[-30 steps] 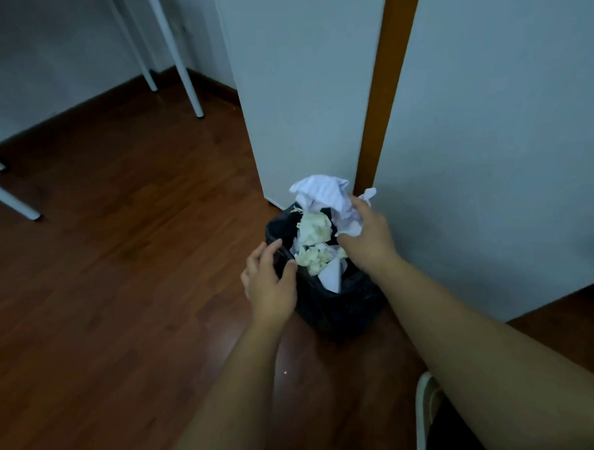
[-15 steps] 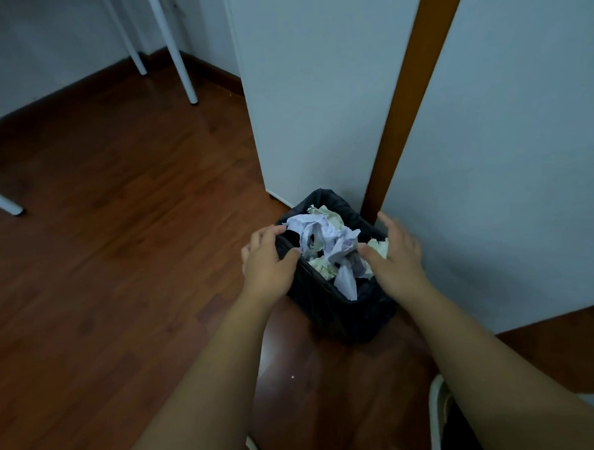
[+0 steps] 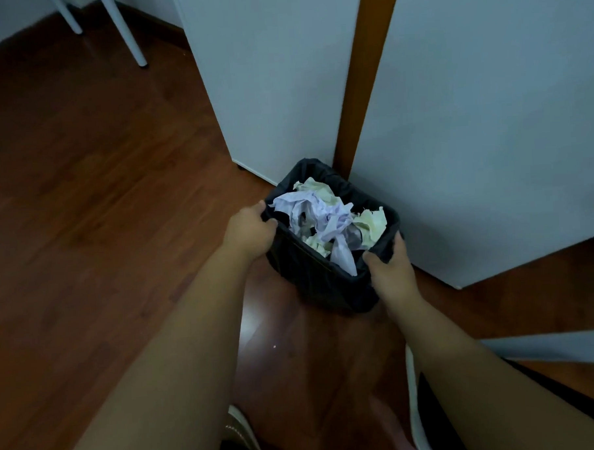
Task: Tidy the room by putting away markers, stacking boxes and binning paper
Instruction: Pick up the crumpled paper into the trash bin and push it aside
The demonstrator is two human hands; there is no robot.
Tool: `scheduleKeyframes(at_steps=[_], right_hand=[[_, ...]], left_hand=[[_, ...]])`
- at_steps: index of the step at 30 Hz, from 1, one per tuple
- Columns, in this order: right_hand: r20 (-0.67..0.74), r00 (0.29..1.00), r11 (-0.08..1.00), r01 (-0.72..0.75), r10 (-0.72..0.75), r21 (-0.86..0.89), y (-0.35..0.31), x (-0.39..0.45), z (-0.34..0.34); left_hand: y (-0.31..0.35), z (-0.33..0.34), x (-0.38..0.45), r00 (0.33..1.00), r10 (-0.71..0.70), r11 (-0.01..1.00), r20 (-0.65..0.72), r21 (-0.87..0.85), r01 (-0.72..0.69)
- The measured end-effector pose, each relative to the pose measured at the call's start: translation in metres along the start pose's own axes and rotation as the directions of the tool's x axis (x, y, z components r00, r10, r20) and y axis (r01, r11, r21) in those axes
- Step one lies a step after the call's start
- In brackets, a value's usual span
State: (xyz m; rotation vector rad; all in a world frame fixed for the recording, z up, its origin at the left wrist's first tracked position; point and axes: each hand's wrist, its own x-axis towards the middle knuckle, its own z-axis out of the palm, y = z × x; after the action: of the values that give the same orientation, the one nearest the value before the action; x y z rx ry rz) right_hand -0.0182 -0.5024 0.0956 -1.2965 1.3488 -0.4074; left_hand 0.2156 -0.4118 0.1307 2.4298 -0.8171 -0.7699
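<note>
1. Bin (image 3: 325,284), black-lined, sits on the wooden floor (image 3: 100,199) right of frame centre, its far edge close against the white cabinet panels (image 3: 471,115) and the brown strip (image 3: 361,86) between them
2. Crumpled paper (image 3: 322,217), white and pale yellow, fills the bin to the rim; one white piece hangs toward the near edge
3. Left hand (image 3: 250,232) grips the rim on the bin's left side, fingers curled over the liner edge
4. Right hand (image 3: 391,265) grips the near-right corner of the rim, thumb and fingers pinched on the liner
5. Judged step: steady or shift the bin now the paper is in
6. To do it well: keep both grips level so the heap does not spill, hold rim and liner together so the bag cannot slip, tuck the hanging piece inside
7. White legs (image 3: 124,31) stand at upper left, well apart from the bin
</note>
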Motion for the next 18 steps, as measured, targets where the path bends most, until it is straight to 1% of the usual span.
scheduleKeyframes(at_steps=[2,5,8,10,14,18], right_hand=[[-0.018,1.0,1.0,0.0,-0.001,-0.017,0.001,-0.001,-0.017],[-0.074,0.997,0.998,0.021,-0.025,-0.057,0.005,-0.001,-0.05],[-0.147,0.989,0.996,0.021,-0.034,-0.087,0.016,-0.002,-0.09],[-0.163,0.986,0.996,0.015,-0.029,-0.086,0.025,-0.003,-0.115],[-0.169,0.981,0.984,0.062,-0.091,-0.169,0.039,-0.005,-0.15],[-0.205,0.972,0.964,0.059,-0.115,-0.26,0.05,-0.006,-0.171]], left_hand=[[0.014,0.011,-0.011,0.998,0.03,0.996,0.048,0.082,-0.034],[0.036,0.027,-0.028,0.991,0.055,0.992,0.12,0.105,-0.068],[0.06,0.048,-0.046,0.981,0.099,0.978,0.168,0.167,-0.127],[0.075,0.063,-0.059,0.974,0.126,0.966,0.19,0.201,-0.165],[0.098,0.085,-0.079,0.968,0.13,0.958,0.214,0.224,-0.178],[0.11,0.099,-0.1,0.963,0.106,0.965,0.249,0.207,-0.16]])
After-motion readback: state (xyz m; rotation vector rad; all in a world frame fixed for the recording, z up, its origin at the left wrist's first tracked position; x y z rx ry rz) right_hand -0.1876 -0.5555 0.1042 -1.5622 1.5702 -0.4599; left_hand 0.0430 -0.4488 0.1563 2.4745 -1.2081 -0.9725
